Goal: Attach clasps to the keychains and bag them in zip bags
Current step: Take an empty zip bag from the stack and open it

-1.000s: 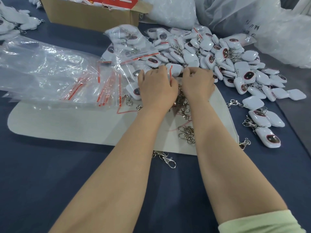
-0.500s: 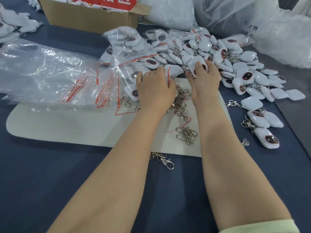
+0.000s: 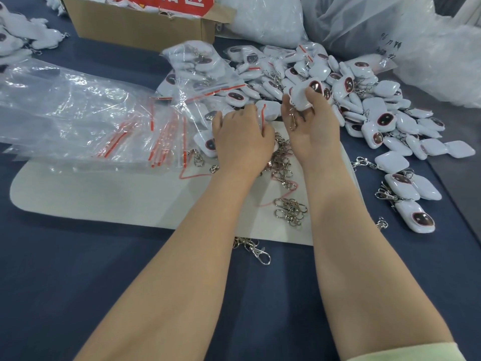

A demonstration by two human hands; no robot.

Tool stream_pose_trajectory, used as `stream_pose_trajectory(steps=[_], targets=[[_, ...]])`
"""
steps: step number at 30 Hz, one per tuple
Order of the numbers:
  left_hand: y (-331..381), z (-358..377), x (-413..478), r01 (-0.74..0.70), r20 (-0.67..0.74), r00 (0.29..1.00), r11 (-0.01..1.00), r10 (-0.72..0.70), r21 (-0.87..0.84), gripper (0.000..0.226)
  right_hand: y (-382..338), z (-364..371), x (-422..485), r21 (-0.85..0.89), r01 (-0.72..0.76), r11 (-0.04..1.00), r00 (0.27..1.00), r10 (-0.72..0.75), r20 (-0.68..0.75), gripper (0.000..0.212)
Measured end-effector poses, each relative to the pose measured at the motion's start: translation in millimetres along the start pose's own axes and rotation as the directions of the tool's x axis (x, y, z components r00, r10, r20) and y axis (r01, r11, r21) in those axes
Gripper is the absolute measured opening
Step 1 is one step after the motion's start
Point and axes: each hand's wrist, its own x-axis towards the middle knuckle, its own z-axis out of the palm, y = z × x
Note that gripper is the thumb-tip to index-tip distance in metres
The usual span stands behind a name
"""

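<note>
Grips a white keychain [image 3: 303, 99] in the right hand [image 3: 312, 126], thumb and fingers curled round it, with a clasp [image 3: 292, 121] dangling under it, just above the near edge of the keychain pile [image 3: 364, 100] toward the far right side of the desk [image 3: 78, 282]. Rests the left hand [image 3: 242, 139] palm down beside it, fingers bent; cannot tell whether holding anything. Between both forearms, loose clasps [image 3: 289, 211] on a white mat [image 3: 104, 199]. Toward the left edge, clear zip bags [image 3: 78, 113] in a heap; at the far edge, 1 cardboard box [image 3: 138, 27].
</note>
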Motion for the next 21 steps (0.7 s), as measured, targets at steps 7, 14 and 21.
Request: stream_pose_trajectory(steps=[7, 14, 21], targets=[[0, 0, 0, 0.005, -0.002, 1.000, 1.000, -0.005, 0.004, 0.027, 3, 1, -3, -0.278, 0.041, 0.960, 0.999, -0.031, 0.037, 0.009], [1, 0, -1, 0.004, -0.017, 1.000, 1.000, -0.004, 0.001, 0.026, 12, 3, -2, -0.393, 0.145, 0.908, 0.984, -0.090, 0.156, 0.013], [0, 1, 0, 0.007, -0.017, 1.000, 1.000, -0.007, -0.004, 0.025, 10, 0, -1, -0.413, 0.140, 0.900, 0.980, -0.067, 0.186, 0.026]])
